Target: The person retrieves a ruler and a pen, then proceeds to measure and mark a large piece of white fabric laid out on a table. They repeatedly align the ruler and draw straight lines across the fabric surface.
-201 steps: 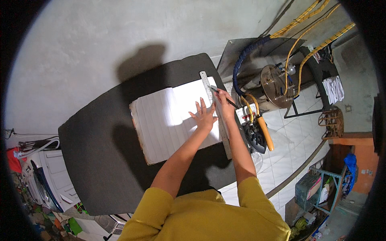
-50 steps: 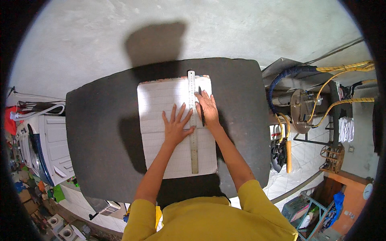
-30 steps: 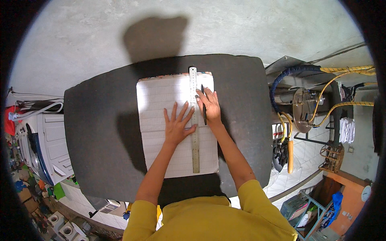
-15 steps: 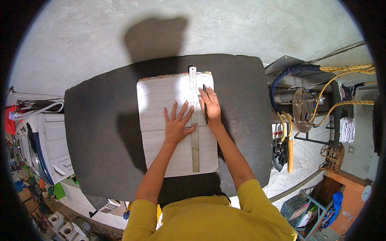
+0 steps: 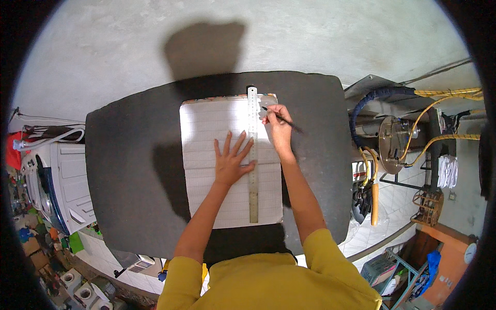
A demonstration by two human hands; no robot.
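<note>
Steel ruler (image 5: 253, 199) flat across the open lined notebook (image 5: 199, 155), I'd press evenly through the left hand (image 5: 231, 164), fingers spread, and angle the black pen (image 5: 285, 121), pinched in the right hand (image 5: 279, 129), so its tip hugs the edge.

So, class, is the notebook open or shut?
Open: the notebook lies spread flat, lined pages showing, a crease running across the middle, and a ruler on top.
</note>
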